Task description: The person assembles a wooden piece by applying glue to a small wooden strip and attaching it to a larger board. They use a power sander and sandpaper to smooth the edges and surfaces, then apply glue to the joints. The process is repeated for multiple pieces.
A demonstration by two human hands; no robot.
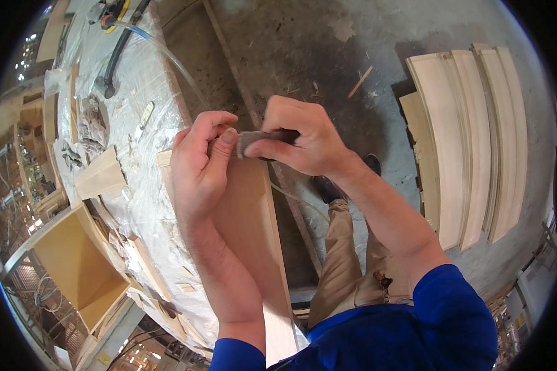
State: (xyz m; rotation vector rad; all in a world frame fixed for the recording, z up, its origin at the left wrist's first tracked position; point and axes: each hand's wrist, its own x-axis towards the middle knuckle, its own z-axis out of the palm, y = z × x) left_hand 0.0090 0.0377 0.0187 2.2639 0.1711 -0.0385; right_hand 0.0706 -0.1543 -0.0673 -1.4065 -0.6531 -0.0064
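Over the far end of a long pale wooden board [247,210], my two hands meet at a dark grey-brown folded piece of sandpaper [249,142]. My right hand [300,136] is closed round it, thumb below and fingers curled above. At its other end, the thumb and bent fingers of my left hand [201,161] pinch its edge. The left fingertips are partly hidden behind the thumb. Beneath my left forearm, the board lies lengthwise along the plastic-covered table's right edge.
Wood offcuts [102,174] litter the plastic-covered table [151,170]. A black hose [120,52] and a clear tube [161,46] lie at its far end. A yellowish wooden box [74,260] stands left. Curved wooden panels [452,142] rest on the floor at right.
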